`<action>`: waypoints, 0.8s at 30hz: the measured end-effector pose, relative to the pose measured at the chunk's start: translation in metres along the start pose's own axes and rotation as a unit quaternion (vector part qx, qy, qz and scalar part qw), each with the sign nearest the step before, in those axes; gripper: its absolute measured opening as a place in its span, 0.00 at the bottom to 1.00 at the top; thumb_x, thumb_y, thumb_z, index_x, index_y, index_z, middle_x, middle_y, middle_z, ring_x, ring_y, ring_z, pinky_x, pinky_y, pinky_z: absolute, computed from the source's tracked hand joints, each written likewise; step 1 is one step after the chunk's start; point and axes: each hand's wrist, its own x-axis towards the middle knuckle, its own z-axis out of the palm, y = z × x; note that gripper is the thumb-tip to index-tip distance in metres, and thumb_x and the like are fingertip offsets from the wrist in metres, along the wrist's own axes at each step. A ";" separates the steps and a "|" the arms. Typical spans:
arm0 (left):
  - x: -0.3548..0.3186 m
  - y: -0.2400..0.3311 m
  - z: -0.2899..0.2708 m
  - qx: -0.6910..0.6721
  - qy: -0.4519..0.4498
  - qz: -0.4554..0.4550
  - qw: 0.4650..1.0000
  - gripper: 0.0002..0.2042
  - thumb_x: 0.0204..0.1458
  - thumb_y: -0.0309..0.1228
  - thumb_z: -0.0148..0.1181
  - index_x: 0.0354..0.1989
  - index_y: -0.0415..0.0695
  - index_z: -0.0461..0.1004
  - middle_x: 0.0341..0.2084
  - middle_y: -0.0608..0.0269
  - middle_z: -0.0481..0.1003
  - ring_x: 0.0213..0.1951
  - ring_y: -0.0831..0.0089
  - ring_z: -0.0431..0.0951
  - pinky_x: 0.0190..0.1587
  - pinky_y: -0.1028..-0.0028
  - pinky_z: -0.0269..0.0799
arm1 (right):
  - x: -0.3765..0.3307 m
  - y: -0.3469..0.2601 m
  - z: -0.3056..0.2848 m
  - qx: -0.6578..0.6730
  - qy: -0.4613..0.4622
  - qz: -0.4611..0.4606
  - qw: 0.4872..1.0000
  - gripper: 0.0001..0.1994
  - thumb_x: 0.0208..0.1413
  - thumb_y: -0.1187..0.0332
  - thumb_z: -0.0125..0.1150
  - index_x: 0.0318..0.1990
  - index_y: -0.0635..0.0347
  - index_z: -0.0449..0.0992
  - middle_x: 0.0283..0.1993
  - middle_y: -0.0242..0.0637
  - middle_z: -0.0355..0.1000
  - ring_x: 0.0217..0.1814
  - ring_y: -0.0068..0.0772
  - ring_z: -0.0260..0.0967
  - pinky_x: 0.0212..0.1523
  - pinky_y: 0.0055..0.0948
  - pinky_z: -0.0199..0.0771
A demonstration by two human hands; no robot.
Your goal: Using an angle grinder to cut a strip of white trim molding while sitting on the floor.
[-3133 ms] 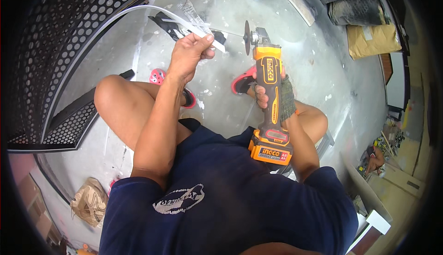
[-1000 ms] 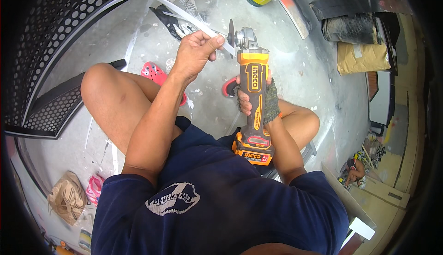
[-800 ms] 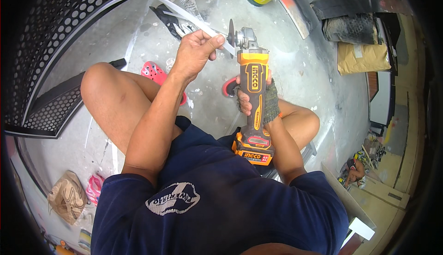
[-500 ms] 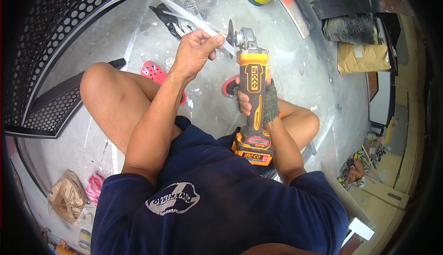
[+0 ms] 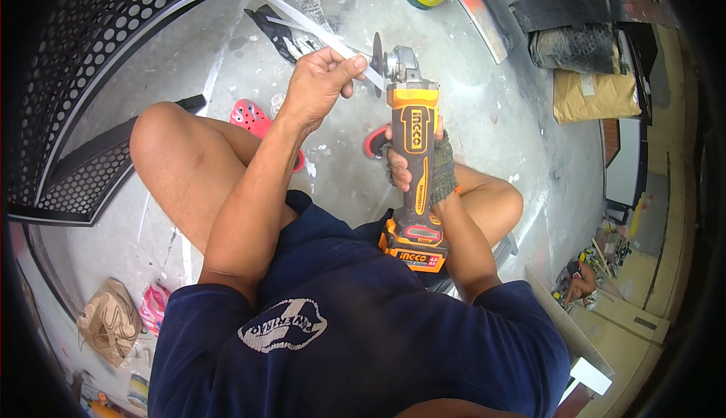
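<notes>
A: How does the person hold the white strip (image 5: 314, 29)?

B: The left hand (image 5: 324, 85) pinches it between thumb and fingers, near its free end, perhaps so that this thin end does not swing. The rest bends far to the left, toward the black perforated panel (image 5: 140, 29).

A: And the right hand (image 5: 445, 162)?

B: It wears a fingerless glove and is wrapped firmly around the body of the grinder (image 5: 412, 153). The disc (image 5: 376, 57) is at the far end, probably to keep it away from the legs. The strip's end lies just beside it; whether they touch, I cannot tell.

A: Is there any writing?

B: Yes, dark lettering on the grinder's yellow plate and on its orange battery (image 5: 414, 258), and a white printed emblem on the dark blue shirt (image 5: 423, 335).
</notes>
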 end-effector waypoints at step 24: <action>0.001 0.000 0.000 -0.007 0.002 0.003 1.000 0.10 0.52 0.35 0.68 0.31 0.41 0.76 0.24 0.66 0.77 0.20 0.85 0.67 0.25 0.83 0.64 | -0.001 -0.002 -0.008 0.026 -0.018 0.023 0.999 0.40 0.46 0.46 0.55 0.61 0.69 0.58 0.35 0.56 0.67 0.30 0.54 0.73 0.30 0.50 0.73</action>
